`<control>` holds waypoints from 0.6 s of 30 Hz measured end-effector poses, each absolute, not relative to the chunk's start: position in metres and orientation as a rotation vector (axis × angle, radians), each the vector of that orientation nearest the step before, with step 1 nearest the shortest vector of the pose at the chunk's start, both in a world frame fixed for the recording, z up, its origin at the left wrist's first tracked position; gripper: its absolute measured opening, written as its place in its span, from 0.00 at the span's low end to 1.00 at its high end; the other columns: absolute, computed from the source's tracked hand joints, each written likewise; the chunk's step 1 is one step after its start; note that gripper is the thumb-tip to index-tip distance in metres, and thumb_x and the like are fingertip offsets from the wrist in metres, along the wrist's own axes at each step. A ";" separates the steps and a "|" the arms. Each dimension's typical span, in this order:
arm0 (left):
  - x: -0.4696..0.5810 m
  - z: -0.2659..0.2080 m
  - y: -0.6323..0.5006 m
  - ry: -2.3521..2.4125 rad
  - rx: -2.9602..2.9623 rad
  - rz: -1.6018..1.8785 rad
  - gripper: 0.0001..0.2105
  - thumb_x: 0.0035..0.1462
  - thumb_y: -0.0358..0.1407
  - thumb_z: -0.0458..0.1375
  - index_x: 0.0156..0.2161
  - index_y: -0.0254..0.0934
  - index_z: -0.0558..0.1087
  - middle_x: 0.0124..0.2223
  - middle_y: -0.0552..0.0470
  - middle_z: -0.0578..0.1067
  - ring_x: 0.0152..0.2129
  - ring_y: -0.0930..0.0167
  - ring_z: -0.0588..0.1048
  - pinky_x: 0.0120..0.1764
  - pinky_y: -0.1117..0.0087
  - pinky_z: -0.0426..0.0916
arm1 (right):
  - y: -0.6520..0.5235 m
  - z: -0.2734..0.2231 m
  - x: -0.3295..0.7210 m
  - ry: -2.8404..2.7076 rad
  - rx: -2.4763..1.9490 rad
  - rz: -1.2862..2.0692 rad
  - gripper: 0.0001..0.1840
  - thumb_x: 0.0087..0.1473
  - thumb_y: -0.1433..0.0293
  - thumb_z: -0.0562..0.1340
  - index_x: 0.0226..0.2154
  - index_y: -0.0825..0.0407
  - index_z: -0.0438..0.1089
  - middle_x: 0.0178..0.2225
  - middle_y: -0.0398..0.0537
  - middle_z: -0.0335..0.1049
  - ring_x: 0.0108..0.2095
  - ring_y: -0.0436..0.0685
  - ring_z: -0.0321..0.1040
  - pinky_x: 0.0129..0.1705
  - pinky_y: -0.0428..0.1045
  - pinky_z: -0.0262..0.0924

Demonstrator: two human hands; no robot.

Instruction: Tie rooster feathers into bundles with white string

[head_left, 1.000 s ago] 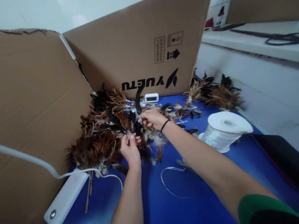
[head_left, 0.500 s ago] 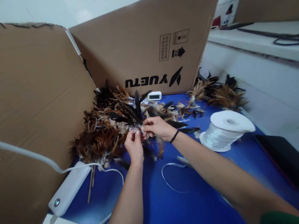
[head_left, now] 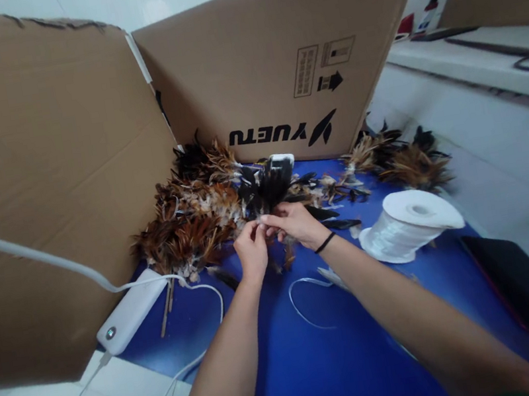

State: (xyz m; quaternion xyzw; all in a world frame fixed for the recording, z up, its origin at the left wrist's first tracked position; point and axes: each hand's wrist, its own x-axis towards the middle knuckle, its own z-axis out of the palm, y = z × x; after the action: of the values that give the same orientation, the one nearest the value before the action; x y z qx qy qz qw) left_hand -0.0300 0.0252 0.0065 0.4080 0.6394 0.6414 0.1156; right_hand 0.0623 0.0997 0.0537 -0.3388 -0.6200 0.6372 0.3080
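Observation:
A bunch of dark feathers (head_left: pixel 267 184) stands fanned out above my fingertips, its pale quill ends pinched between both hands. My left hand (head_left: pixel 251 248) closes thumb and fingers on the base from the left. From the right, my right hand (head_left: pixel 296 223), with a black band at the wrist, grips the same base; the two sets of fingertips meet. Just left lies a big heap of brown and black feathers (head_left: pixel 187 217). Loose dark feathers (head_left: pixel 330 215) rest to the right of my right hand. Whatever sits between the fingertips is too small to make out.
A white ribbon spool (head_left: pixel 407 229) stands at right, near a black flat device (head_left: pixel 520 291). A white power bank (head_left: pixel 131 309) with cables lies left. Cardboard panels (head_left: pixel 255 72) wall the back and left of the blue table (head_left: pixel 322 369). More feathers (head_left: pixel 404 159) lie back right.
The dark feathers in my hands now stand more upright and fan out wider, covering part of the small white device behind. The whole view has shifted slightly; both hands stay together.

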 end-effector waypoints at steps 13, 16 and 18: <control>-0.044 0.031 0.003 1.785 1.061 1.900 0.10 0.54 0.34 0.56 0.42 0.36 0.72 0.33 0.50 0.77 0.23 0.74 0.75 0.30 0.73 0.70 | 0.096 0.045 0.088 -1.700 -1.240 1.529 0.14 0.43 0.67 0.68 0.19 0.53 0.63 0.15 0.45 0.67 0.18 0.52 0.68 0.12 0.41 0.56; -0.068 0.037 -0.022 1.871 1.035 1.938 0.08 0.53 0.34 0.56 0.39 0.36 0.72 0.33 0.49 0.77 0.24 0.72 0.76 0.30 0.71 0.71 | 0.095 0.038 0.091 -1.806 -1.284 1.523 0.13 0.45 0.68 0.67 0.18 0.53 0.63 0.15 0.47 0.69 0.16 0.51 0.67 0.13 0.42 0.57; -0.087 0.039 -0.043 1.970 1.026 1.948 0.09 0.53 0.34 0.56 0.40 0.36 0.73 0.34 0.48 0.78 0.25 0.71 0.76 0.32 0.70 0.71 | 0.093 0.034 0.092 -1.855 -1.297 1.518 0.13 0.45 0.69 0.66 0.17 0.53 0.63 0.16 0.48 0.69 0.16 0.50 0.66 0.13 0.42 0.57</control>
State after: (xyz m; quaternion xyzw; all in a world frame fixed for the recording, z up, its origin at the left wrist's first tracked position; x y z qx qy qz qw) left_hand -0.0868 -0.0432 0.0394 0.3457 0.6639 0.6565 0.0935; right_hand 0.0920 0.0931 0.0344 -0.4657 -0.6660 0.5449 0.2066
